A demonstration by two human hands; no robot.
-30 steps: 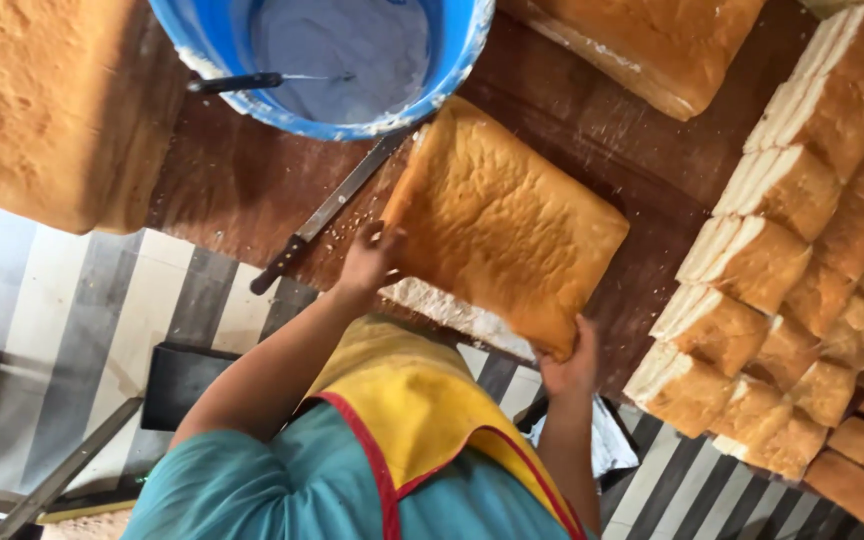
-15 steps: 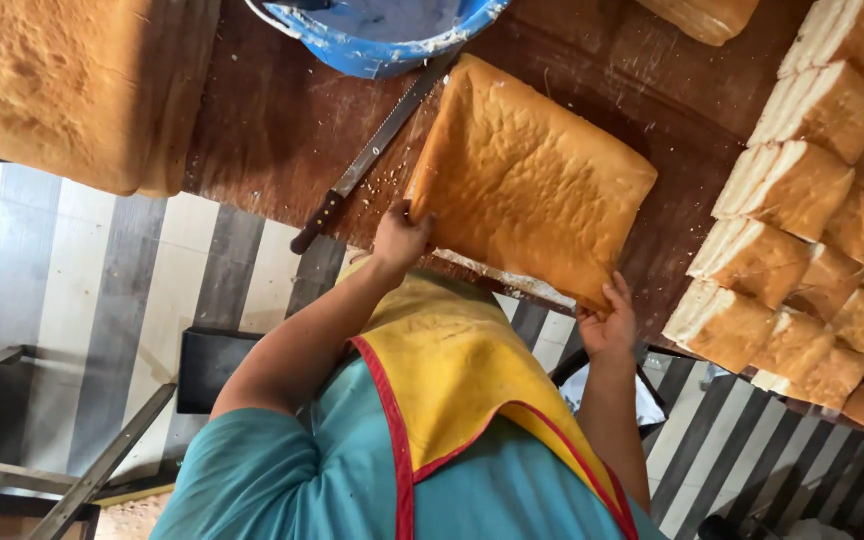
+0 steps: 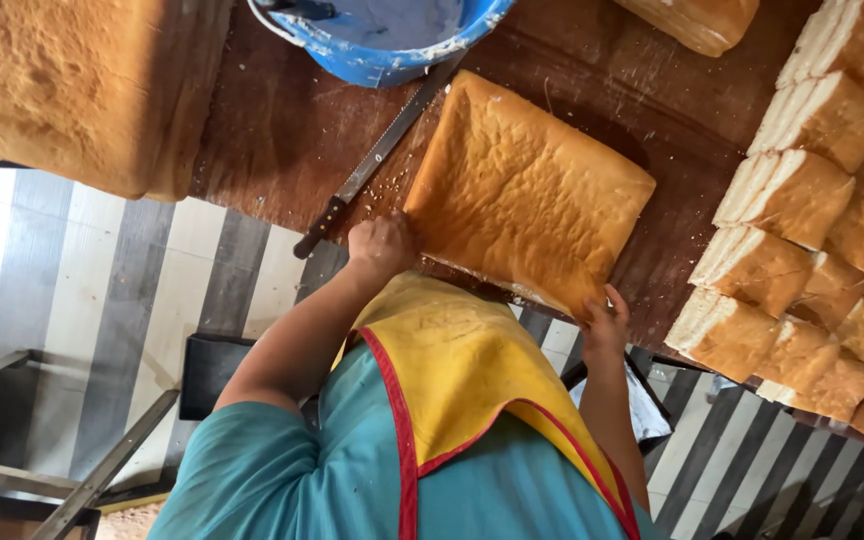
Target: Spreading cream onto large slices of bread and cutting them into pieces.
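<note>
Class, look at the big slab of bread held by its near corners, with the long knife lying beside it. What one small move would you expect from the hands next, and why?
Probably the left hand lets go of the bread slab and takes the knife, whose dark handle lies just beside it. The slab lies flat on the wooden table, steadied by the right hand, still uncut, while cut loaves are stacked to the right.

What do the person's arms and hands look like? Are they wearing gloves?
No gloves: the left hand and right hand are both bare, and no rings or watch show. The arms are bare up to short teal sleeves. A yellow apron with red edging covers the chest.
</note>
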